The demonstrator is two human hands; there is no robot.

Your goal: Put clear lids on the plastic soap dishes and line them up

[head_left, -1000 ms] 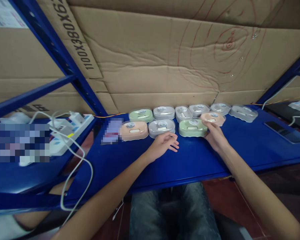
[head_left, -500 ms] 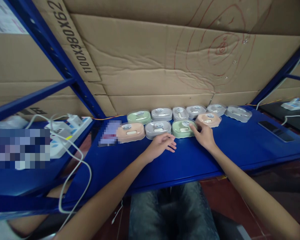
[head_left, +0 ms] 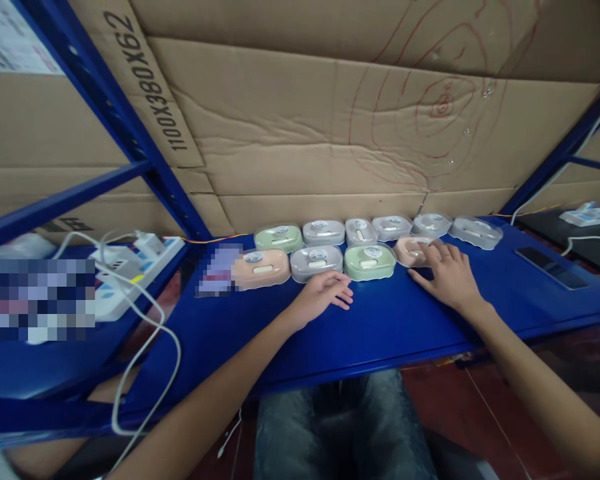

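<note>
Fingers [head_left: 437,252] of the right hand [head_left: 450,277], spread, rest atop the peach case [head_left: 409,249], right of centre; left hand [head_left: 323,293] lies loosely open, empty, on the blue shelf [head_left: 380,320].

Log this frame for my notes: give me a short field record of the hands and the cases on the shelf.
surface: blue shelf
back row: six cases, one green, five grey
front row: peach case, grey case, green case, second peach case
left hand: rests on the shelf just before the grey case, holds nothing
right hand: fingers lie on the second peach case, no closed grip
far right: dark phone lying flat
left shelf: white power strip with cables
</note>
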